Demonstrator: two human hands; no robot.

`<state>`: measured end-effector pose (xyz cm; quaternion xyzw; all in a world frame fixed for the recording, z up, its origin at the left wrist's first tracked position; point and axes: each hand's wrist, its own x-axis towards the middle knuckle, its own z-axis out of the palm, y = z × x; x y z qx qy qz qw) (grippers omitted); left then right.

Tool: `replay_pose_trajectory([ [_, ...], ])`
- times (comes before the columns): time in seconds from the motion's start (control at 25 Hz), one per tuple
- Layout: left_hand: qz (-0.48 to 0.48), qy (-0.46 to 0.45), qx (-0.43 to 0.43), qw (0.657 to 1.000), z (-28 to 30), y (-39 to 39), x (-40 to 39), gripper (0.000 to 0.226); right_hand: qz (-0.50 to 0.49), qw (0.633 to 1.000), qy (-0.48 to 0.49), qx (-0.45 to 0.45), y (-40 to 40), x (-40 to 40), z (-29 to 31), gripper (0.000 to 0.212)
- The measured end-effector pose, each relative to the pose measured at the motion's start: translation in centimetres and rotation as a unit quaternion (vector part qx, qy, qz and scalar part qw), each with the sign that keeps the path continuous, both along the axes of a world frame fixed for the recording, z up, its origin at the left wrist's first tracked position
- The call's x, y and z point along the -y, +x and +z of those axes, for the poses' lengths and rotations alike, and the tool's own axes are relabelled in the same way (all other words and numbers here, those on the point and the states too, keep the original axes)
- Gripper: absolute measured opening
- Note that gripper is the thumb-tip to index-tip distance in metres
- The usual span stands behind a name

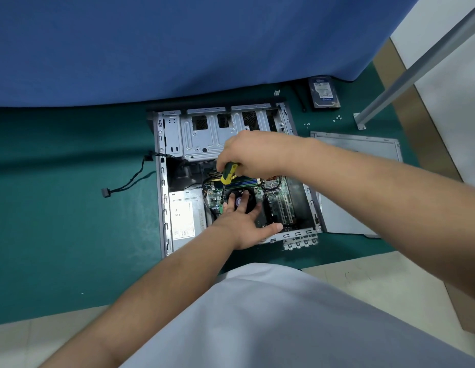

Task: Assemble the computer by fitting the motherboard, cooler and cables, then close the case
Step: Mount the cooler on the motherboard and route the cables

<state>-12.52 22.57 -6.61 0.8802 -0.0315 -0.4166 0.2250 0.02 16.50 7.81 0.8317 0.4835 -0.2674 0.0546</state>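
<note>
An open grey computer case (162, 181) lies on a green mat. Inside it sits the green motherboard (280, 192) with a black round cooler (244, 197) on top. My left hand (244, 224) rests flat on the cooler, fingers spread. My right hand (252, 152) grips a yellow-and-black screwdriver (228, 173), its tip down at the cooler's left edge. A silver power supply (184, 216) fills the case's lower left.
The case's side panel (363, 152) lies flat to the right. A hard drive (324, 92) sits at the back right, with small screws (337, 118) scattered near it. A black cable with connector (106, 192) trails out left of the case. A blue cloth (178, 49) hangs behind.
</note>
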Motion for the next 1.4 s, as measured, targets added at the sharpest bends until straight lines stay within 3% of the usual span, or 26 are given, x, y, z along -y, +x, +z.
replay_pose_trajectory([
  [0.12, -0.005, 0.003, 0.006, 1.000, -0.2, 0.0, 0.0, 0.107, -0.061, 0.996, 0.026, 0.063, -1.3, -0.4, -0.9, 0.027],
  [0.2, -0.007, 0.007, 0.014, 1.000, -0.3, -0.1, 0.0, 0.106, -0.094, 0.990, 0.013, 0.099, -1.9, -0.5, -1.3, 0.045],
  [0.28, -0.012, 0.017, 0.028, 0.999, -0.4, -0.1, 0.0, 0.105, -0.091, 0.989, 0.014, 0.119, -2.1, -0.5, -1.6, 0.049],
  [0.84, -0.049, 0.038, 0.060, 0.996, -0.2, -0.1, 0.1, 0.105, -0.082, 0.991, 0.003, 0.110, -1.7, -1.5, -1.4, 0.059],
  [1.04, -0.044, 0.019, 0.038, 0.998, 0.0, 0.1, -0.1, 0.104, -0.002, 1.000, 0.000, 0.024, -0.6, -1.2, 0.2, 0.040],
  [1.16, -0.042, 0.010, 0.028, 0.999, 0.1, 0.5, -0.3, 0.102, 0.020, 0.999, -0.015, 0.022, -0.1, -1.1, 1.1, 0.039],
  [1.28, -0.042, 0.005, 0.030, 0.999, 0.0, 0.6, -0.4, 0.101, -0.054, 0.997, 0.007, 0.058, -1.0, -1.1, 0.4, 0.031],
  [1.4, -0.033, -0.010, 0.032, 0.999, -0.1, 0.6, -0.6, 0.100, -0.142, 0.979, 0.009, 0.148, -2.8, -1.6, -1.3, 0.049],
])
